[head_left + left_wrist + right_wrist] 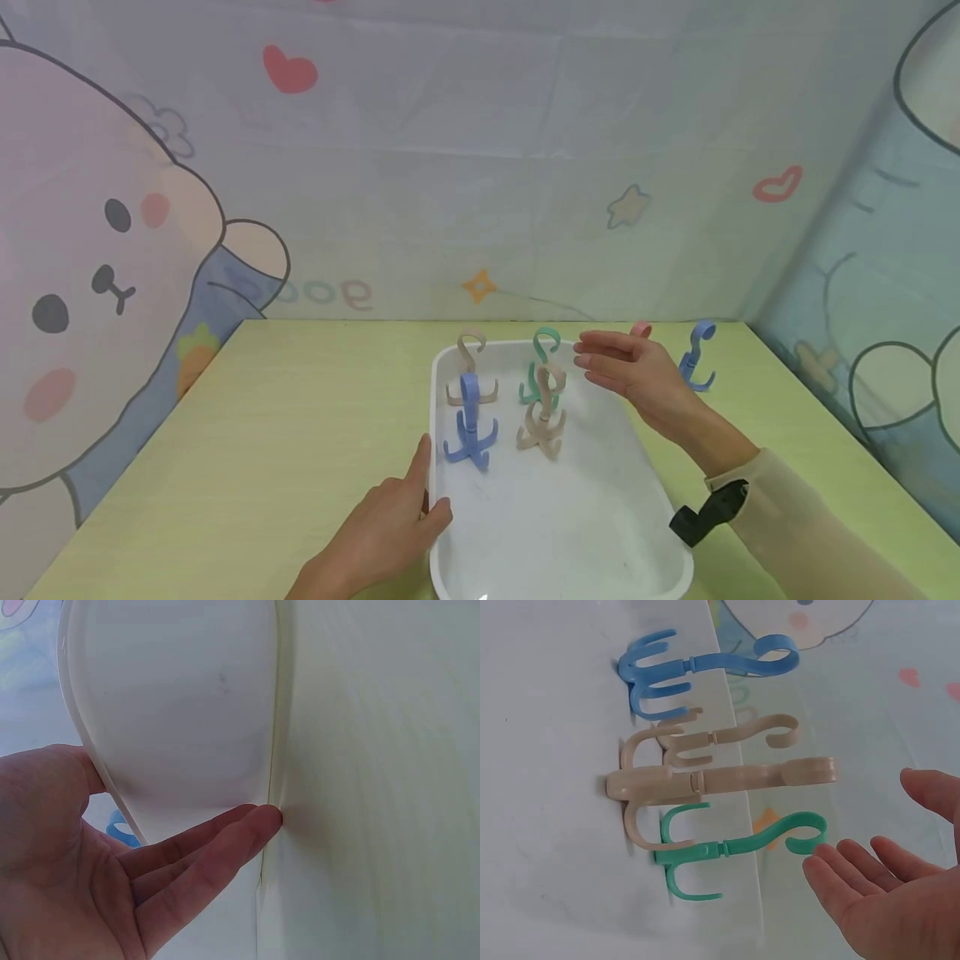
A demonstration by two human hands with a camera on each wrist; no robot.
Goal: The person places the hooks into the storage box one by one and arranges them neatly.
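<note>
A white tray (562, 533) bears several multi-prong hanging hooks standing on their prongs: a blue hook (470, 433), a beige hook (542, 425) in front, another beige hook (472, 392) behind, and a green hook (547, 337). My left hand (386, 521) grips the tray's left side, thumb at the rim and fingers along the outer wall (172, 769). Above the tray's far right corner, my right hand (637, 375) is empty, its fingers loosely extended. In the right wrist view its fingertips lie close to the curl of the green hook (808, 825).
On the table (315, 417) right of the tray stands another blue hook (697, 358). A pink hook (641, 329) is mostly hidden behind my right hand. A printed cloth (450, 167) hangs along the back and sides.
</note>
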